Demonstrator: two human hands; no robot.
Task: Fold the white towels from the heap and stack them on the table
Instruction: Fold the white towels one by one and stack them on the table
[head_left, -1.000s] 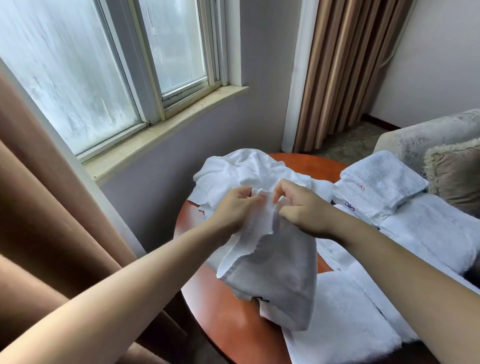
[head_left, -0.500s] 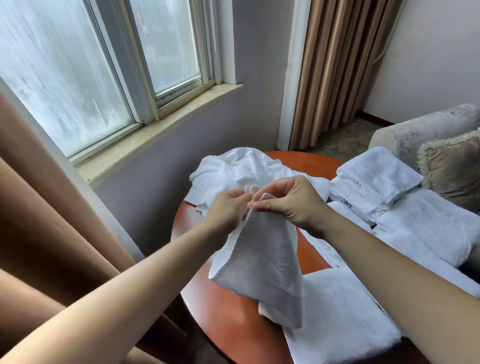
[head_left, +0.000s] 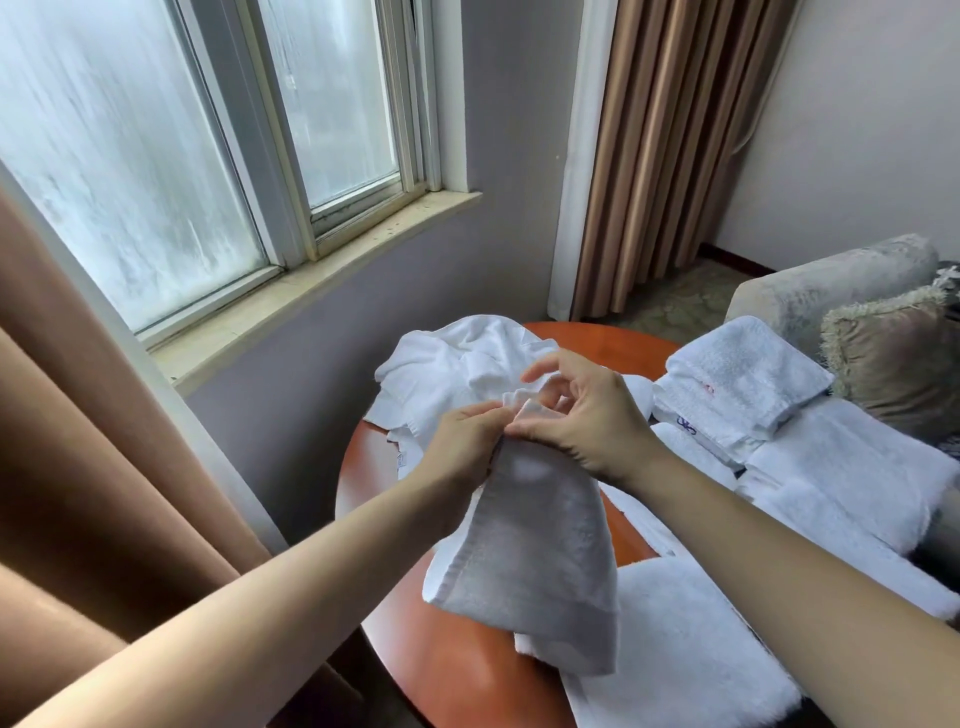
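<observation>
Head view: your left hand (head_left: 464, 442) grips the bunched top edge of a white towel (head_left: 535, 561), fingers curled round it; your right hand (head_left: 584, 413) sits just beside the left one, thumb and fingers pinching that same top edge, index finger lifted and bent above the pinch; so both hands are closed on the towel.

The towel hangs down from your hands over the near half of the table (head_left: 363, 483), hem loose at the bottom; its lower corner overlaps the near folded towel (head_left: 685, 654), can't tell if it touches.

The heap (head_left: 457, 358) of unfolded white towels lies on the far left part of the table, just behind your hands, an edge drooping over the left rim.

The folded stack (head_left: 743, 376) sits at the far right, with a small red mark on top and blue lettering on the front edge; the flat folded towels (head_left: 862, 467) lie in front of it along the right side; can't tell if those rest on the table or on something else.

The cushion (head_left: 893, 358) and sofa (head_left: 831, 283) are behind the stack; window (head_left: 156, 156) and sill (head_left: 322, 280) on the left; brown curtain (head_left: 93, 441) at near left, a second curtain (head_left: 680, 145) in the far corner.
</observation>
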